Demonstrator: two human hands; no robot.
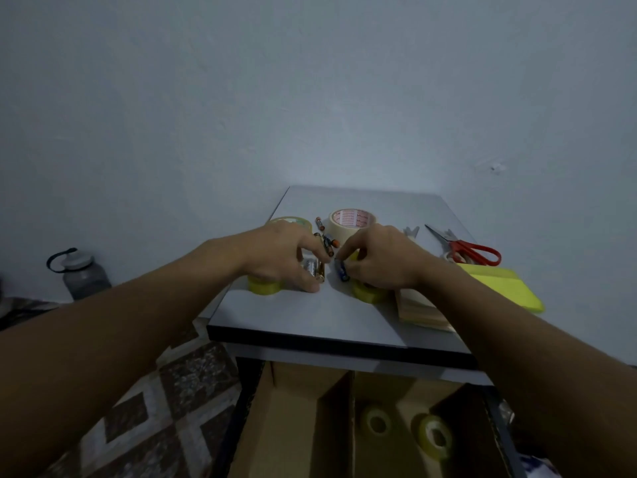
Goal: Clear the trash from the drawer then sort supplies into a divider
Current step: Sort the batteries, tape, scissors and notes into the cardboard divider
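just in front of the cream masking tape roll [351, 222] on the tabletop [310, 315], our left hand [279, 257] grips gold and silver batteries [315, 269]; our right hand [382, 260] pinches a dark blue battery [342, 270].

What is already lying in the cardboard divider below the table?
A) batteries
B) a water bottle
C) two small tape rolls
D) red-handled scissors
C: two small tape rolls lie in the cardboard divider, right of its upright wall, while the scissors and batteries are up on the table.
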